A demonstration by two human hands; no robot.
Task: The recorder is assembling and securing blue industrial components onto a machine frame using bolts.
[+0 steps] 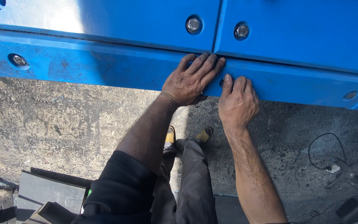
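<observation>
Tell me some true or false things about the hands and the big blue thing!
1. Both hands press on the lower blue panel. True: the left hand and right hand lie flat on it, side by side.
2. The right hand holds a wrench. False: it holds nothing.
3. Shiny bolts sit in the blue panels. True.
4. The ground is green grass. False: it is rough grey concrete.
5. A black cable lies on the ground at right. True.
</observation>
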